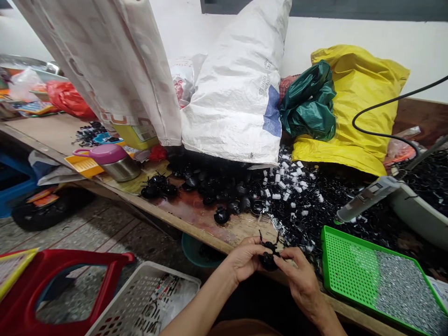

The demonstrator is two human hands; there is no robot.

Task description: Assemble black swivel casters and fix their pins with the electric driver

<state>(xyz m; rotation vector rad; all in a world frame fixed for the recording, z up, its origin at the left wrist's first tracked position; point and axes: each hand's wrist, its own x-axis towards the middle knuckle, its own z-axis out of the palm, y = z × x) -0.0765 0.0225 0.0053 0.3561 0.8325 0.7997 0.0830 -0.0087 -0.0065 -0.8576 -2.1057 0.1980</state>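
Note:
At the table's front edge, both my hands are closed round one small black beetle-shaped plastic piece (269,261), with thin prongs sticking up from it. My left hand (245,259) pinches it from the left side. From the right, the thumb and fingers of my right hand (301,276) press on it. Whether a smaller part sits between my right fingers cannot be made out. Just beyond lie more rounded black pieces (221,214). Small white plastic parts (283,184) are scattered over a heap of tiny black parts (301,228).
A green tray (345,270) of small metal pieces stands right, near an electric screwdriver (367,199) on a cable. Behind are a white sack (231,107) and a yellow bag (364,102). Left are a purple-lidded cup (117,161), a white basket (140,284) and a red stool (70,261).

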